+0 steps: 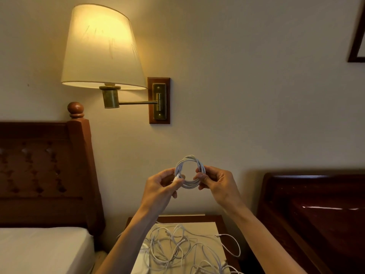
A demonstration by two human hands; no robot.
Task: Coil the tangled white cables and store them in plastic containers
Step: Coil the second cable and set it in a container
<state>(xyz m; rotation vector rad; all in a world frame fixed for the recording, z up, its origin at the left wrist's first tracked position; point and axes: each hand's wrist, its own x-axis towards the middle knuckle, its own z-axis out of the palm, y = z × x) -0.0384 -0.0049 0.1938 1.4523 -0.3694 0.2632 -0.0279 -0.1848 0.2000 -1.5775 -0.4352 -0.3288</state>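
Head view: both hands, left hand (165, 181) and right hand (214, 181), pinch a finished white coil (190, 172) held high above the surface (221, 220), where tangled cables (177, 246) lie. Coiling looks done; storing comes next, though no container shows.

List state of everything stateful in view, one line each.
coiled cable: wound into a ring, held up in the air by both hands
left hand: pinches the coil's left side
right hand: grips the coil's right side
loose cables: tangled on the nightstand
wall lamp: lit
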